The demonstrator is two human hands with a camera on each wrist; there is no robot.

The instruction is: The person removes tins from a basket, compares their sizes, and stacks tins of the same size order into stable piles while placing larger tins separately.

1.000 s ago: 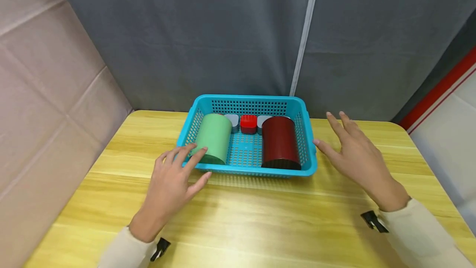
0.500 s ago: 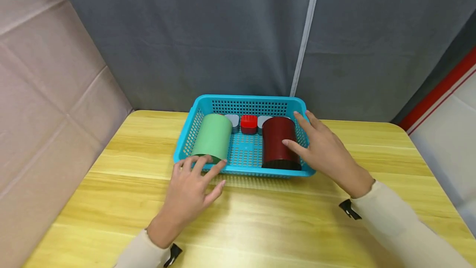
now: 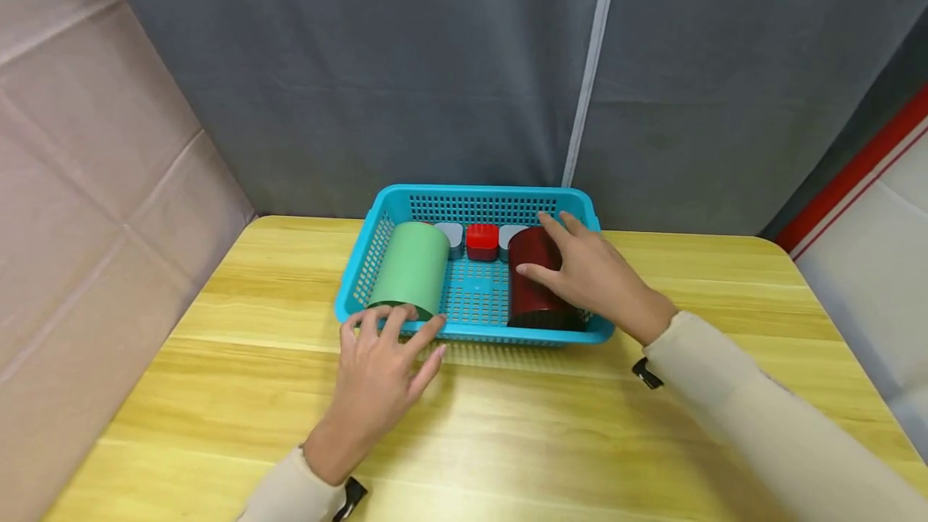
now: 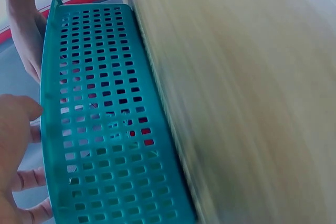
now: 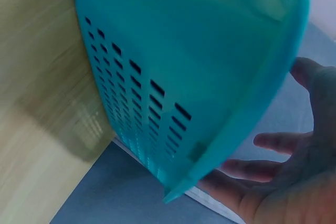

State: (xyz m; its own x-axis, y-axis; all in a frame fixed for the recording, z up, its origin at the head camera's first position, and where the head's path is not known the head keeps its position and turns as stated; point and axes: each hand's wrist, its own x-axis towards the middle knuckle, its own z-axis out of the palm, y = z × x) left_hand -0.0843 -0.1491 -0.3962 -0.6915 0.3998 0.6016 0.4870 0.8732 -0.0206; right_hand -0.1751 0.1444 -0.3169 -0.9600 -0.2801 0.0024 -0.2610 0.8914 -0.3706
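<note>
A blue perforated plastic basket (image 3: 602,264) stands on the table and holds a light green cylinder (image 3: 412,268) on its left side. On the right lies a dark red cylinder (image 3: 532,296). Between them at the back are a small red block (image 3: 482,242) and grey blocks (image 3: 451,238). My left hand (image 3: 377,377) is at the basket's front rim, fingertips by the green cylinder's near end. Over the dark red cylinder is my right hand (image 3: 598,272), thumb and fingers spread; contact cannot be told. In the right wrist view the right hand (image 5: 299,171) is above the rim.
The basket sits on a light wooden table (image 3: 507,433) near its back edge. Behind hangs a grey curtain (image 3: 362,87) with a pale vertical strip. A pinkish padded wall (image 3: 94,167) borders the left, and a red-edged white panel (image 3: 892,264) the right.
My right hand has moved left from outside the basket to above the dark red cylinder. My left hand has shifted right and slightly down along the front rim. The cylinders have stayed in place.
</note>
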